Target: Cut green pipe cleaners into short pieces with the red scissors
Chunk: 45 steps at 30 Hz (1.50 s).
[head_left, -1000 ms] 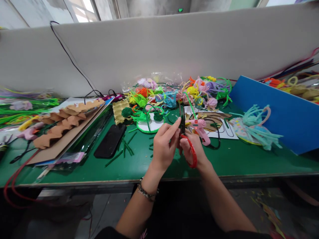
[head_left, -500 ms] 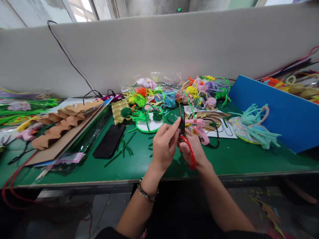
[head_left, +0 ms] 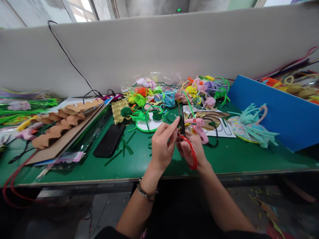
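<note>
Red-handled scissors [head_left: 191,152] point away from me, their dark blades upright and slightly apart. My right hand [head_left: 195,147] is wrapped round the handles. Close against the blades, my left hand [head_left: 163,144] has its fingers pressed together; whatever they pinch is too small or hidden to name. Just beyond my hands lies a pink glue gun [head_left: 199,127] on a printed white sheet [head_left: 228,131]. A white disc with green edging [head_left: 149,125] and dark green pompoms sits left of it. Short green pipe-cleaner pieces [head_left: 127,146] are scattered on the green table [head_left: 139,166].
A black phone [head_left: 109,141] lies left of my hands, with cardboard [head_left: 59,139] further left. Colourful pipe-cleaner shapes [head_left: 171,96] are heaped at the back. A blue board [head_left: 274,116] stands at the right beside a mint-coloured piece [head_left: 251,124].
The scissors have tilted slightly, and their blades look a little further apart. My left hand has shifted slightly left; both hands stay close together.
</note>
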Tool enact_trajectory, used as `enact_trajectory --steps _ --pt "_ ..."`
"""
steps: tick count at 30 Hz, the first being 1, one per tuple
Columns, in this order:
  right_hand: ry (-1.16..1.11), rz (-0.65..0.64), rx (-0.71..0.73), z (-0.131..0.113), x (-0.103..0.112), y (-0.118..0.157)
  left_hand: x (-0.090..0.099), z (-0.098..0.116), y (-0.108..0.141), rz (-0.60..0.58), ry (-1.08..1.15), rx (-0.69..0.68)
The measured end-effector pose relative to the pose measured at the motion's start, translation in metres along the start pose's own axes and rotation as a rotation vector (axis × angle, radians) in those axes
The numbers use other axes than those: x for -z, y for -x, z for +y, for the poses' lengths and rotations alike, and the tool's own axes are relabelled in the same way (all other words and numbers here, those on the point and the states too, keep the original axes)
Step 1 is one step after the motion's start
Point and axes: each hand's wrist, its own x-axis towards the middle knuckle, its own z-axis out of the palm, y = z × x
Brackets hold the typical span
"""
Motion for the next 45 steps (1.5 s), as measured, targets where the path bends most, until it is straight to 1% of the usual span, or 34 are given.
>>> enact_trajectory --steps 4,10,13,16,22,26,28,33,35,39,45 --pt "0.009 0.006 -0.012 0.0 -0.001 0.001 0.001 0.001 0.001 0.001 0.005 0.012" --pt "0.104 0.005 0.102 -0.004 0.001 -0.003 -0.001 0.001 0.004 -0.017 -0.005 0.012" --pt "0.091 0.01 0.113 -0.005 0.002 -0.004 -0.001 0.001 0.005 -0.017 -0.011 0.007" --pt "0.054 0.015 0.092 -0.004 0.002 -0.003 -0.001 0.001 0.004 -0.025 -0.009 0.005" --pt "-0.058 0.001 -0.009 0.0 0.001 0.001 0.0 0.001 0.004 -0.024 0.011 0.017" --pt "-0.08 0.01 -0.044 -0.002 0.001 0.001 -0.001 0.001 0.004 -0.014 0.036 0.02" --pt "-0.057 0.013 -0.041 -0.002 0.001 0.0 -0.001 0.001 0.004 -0.017 0.043 0.027" --pt "0.094 0.007 0.06 0.002 0.002 -0.001 -0.001 0.001 0.003 -0.026 0.025 0.041" --pt "0.122 -0.002 0.071 0.004 0.002 -0.001 0.0 0.002 0.002 -0.023 0.02 0.04" --pt "0.102 0.009 0.057 0.004 0.003 -0.001 0.0 0.002 0.002 -0.021 0.015 0.036" --pt "0.01 0.005 -0.022 0.0 0.003 -0.002 -0.001 -0.001 0.004 -0.024 0.028 0.046"
